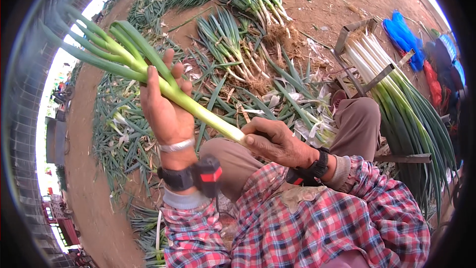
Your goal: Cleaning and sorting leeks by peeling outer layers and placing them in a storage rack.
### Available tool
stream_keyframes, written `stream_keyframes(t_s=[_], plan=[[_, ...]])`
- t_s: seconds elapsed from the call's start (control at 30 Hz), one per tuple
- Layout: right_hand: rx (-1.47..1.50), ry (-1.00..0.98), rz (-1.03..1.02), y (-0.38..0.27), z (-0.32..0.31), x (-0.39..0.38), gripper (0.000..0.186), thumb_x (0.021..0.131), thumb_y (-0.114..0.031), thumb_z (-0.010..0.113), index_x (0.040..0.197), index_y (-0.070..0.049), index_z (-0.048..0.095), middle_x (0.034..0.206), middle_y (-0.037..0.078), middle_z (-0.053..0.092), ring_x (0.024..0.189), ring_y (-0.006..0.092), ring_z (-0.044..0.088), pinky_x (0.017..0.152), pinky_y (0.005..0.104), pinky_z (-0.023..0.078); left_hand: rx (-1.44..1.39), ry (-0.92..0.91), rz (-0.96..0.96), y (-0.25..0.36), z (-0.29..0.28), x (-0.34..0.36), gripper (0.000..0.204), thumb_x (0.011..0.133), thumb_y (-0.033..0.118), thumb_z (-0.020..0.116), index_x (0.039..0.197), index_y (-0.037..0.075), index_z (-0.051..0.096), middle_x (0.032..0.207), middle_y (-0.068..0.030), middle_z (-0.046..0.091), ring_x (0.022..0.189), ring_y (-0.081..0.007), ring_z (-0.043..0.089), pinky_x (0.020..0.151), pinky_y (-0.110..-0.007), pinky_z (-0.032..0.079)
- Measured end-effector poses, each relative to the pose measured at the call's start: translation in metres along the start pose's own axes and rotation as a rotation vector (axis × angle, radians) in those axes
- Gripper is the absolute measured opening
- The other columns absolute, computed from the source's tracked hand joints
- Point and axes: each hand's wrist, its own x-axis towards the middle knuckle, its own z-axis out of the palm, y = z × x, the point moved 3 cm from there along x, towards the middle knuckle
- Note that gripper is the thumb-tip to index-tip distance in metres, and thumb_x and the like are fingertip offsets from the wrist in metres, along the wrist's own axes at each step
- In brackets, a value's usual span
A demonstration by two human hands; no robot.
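Note:
A long green onion [203, 111] slants across the middle of the view, its pale stem end low on the right and its forked green leaves up at the left. My left hand [171, 119] supports it just below the fork, thumb on the near side and fingers behind. With thumb and bent fingers, my right hand [280, 141] grips the pale stem end; that tip is hidden in the grip. Both hands are above my bent knees.
At the right, a metal rack [379, 77] holds a bundle of cleaned green onions [396, 89]. Ahead lie piles of rooted green onions [230, 44] and leaf scraps [124, 134] on brown soil [317, 0]. Blue plastic [399, 34] and a red bag [432, 84] lie at the far right.

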Motion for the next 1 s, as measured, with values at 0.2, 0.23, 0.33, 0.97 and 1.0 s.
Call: stream_keyframes(t_s=[0.2, 0.23, 0.33, 0.97, 1.0], plan=[[-0.345, 0.146, -0.319, -0.011, 0.015, 0.009, 0.031, 0.089, -0.021, 0.068, 0.108, 0.002, 0.059, 0.086, 0.015, 0.061, 0.077, 0.0229, 0.06, 0.066, 0.0352, 0.047, -0.113, 0.14, -0.018, -0.006, 0.016, -0.024, 0.032, 0.101, 0.034, 0.047, 0.121, 0.009, 0.053, 0.109, -0.0077, 0.062, 0.082, -0.014, 0.06, 0.062, -0.028, 0.05], [-0.42, 0.178, -0.389, -0.012, 0.017, 0.01, 0.031, 0.089, -0.021, 0.068, 0.109, 0.001, 0.059, 0.087, 0.016, 0.061, 0.077, 0.0241, 0.06, 0.065, 0.0363, 0.046, -0.172, 0.124, -0.022, -0.003, 0.02, -0.027, 0.033, 0.101, 0.035, 0.046, 0.119, 0.009, 0.054, 0.106, -0.0075, 0.063, 0.081, -0.0144, 0.06, 0.063, -0.029, 0.05], [-0.252, 0.095, -0.227, -0.017, 0.015, 0.011, 0.031, 0.091, -0.022, 0.064, 0.11, 0.001, 0.059, 0.083, 0.015, 0.061, 0.077, 0.0214, 0.06, 0.066, 0.0368, 0.046, -0.312, 0.123, -0.081, 0.002, 0.013, -0.027, 0.032, 0.101, 0.029, 0.048, 0.119, 0.005, 0.054, 0.104, -0.0107, 0.063, 0.083, -0.0191, 0.061, 0.071, -0.033, 0.052], [0.13, -0.118, -0.286, -0.064, 0.016, 0.078, 0.038, 0.085, -0.021, 0.071, 0.112, 0.001, 0.055, 0.096, 0.005, 0.061, 0.088, 0.0111, 0.056, 0.075, 0.0281, 0.047, 0.017, 0.04, -0.1, -0.001, 0.036, -0.046, 0.05, 0.099, 0.034, 0.051, 0.133, -0.002, 0.044, 0.125, -0.0122, 0.055, 0.116, -0.0208, 0.054, 0.102, -0.038, 0.044], [0.184, -0.151, -0.292, -0.066, 0.016, 0.081, 0.042, 0.086, -0.02, 0.072, 0.117, 0.0, 0.053, 0.101, 0.004, 0.06, 0.091, 0.0097, 0.055, 0.078, 0.0265, 0.047, -0.003, 0.021, -0.097, -0.002, 0.04, -0.045, 0.054, 0.099, 0.035, 0.05, 0.135, -0.004, 0.041, 0.129, -0.0139, 0.053, 0.12, -0.0221, 0.052, 0.105, -0.039, 0.04]])
